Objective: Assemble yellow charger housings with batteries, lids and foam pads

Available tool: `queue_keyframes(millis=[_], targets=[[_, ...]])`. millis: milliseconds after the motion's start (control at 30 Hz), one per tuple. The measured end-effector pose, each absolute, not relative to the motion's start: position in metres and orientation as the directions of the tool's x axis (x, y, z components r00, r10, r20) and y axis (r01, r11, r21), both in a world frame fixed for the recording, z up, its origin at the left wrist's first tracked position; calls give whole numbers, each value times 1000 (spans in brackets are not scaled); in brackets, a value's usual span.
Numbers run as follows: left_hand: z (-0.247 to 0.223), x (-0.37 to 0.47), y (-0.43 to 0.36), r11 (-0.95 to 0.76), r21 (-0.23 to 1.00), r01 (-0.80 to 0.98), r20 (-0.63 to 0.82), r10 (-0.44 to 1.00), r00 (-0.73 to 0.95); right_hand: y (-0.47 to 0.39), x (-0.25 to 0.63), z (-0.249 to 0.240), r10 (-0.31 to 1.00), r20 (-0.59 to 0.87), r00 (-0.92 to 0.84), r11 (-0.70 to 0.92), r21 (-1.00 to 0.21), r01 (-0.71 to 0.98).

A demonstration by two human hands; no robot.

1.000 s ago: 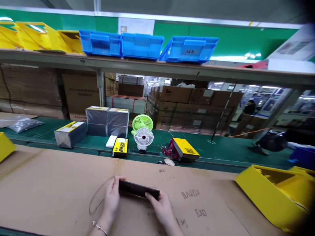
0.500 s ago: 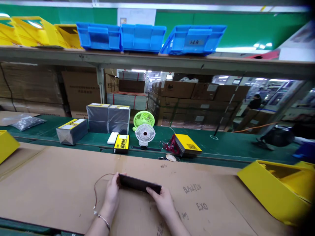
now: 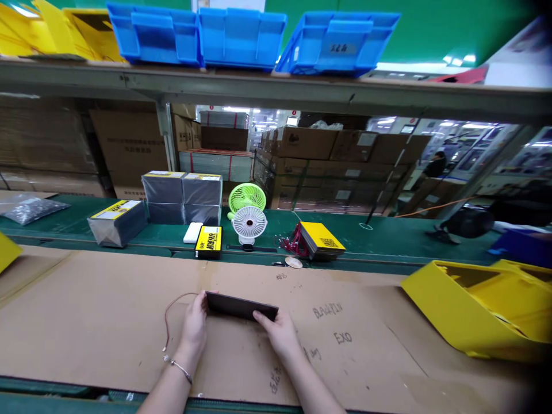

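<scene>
A thin, dark rectangular panel [image 3: 237, 306] is held between my two hands, tilted above the cardboard sheet [image 3: 107, 322]. My left hand [image 3: 195, 322] grips its left end, fingers partly hidden behind it. At the right end my right hand [image 3: 280, 333] is closed on the panel, thumb lying on the near face. A thin brown cable [image 3: 167, 313] with a small white connector curves out beside my left hand; where it starts is hidden. I cannot make out what kind of device the panel is.
Behind the cardboard, a green bench carries a yellow-black box [image 3: 209, 240], a white fan [image 3: 249, 223], a green fan [image 3: 246, 197], a stack of yellow boxes [image 3: 323, 238] and red cables [image 3: 297, 244]. Yellow bins [image 3: 466, 316] stand at right; blue bins [image 3: 241, 37] line the shelf above.
The camera view has tilted downward a little, so the background sits higher in the picture. Both hands still hold the panel, in much the same pose.
</scene>
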State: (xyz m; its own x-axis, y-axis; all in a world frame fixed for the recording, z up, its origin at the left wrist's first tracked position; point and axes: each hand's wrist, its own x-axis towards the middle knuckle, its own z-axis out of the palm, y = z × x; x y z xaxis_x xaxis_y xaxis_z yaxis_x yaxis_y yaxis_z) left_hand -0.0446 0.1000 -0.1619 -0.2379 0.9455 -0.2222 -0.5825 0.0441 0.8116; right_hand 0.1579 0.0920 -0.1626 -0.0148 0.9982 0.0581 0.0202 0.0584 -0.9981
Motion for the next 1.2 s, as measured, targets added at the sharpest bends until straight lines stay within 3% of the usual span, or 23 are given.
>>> queue_keyframes(millis=[1000,1200], targets=[[-178,-47,105,176,740,-650,-359,920,-160,85,162,-160,999,39,27,39,-999,-13],[-167,-40,97,142,842,-521,-304,922,-241,82,164,-155,999,34,14,35,-999,-21]])
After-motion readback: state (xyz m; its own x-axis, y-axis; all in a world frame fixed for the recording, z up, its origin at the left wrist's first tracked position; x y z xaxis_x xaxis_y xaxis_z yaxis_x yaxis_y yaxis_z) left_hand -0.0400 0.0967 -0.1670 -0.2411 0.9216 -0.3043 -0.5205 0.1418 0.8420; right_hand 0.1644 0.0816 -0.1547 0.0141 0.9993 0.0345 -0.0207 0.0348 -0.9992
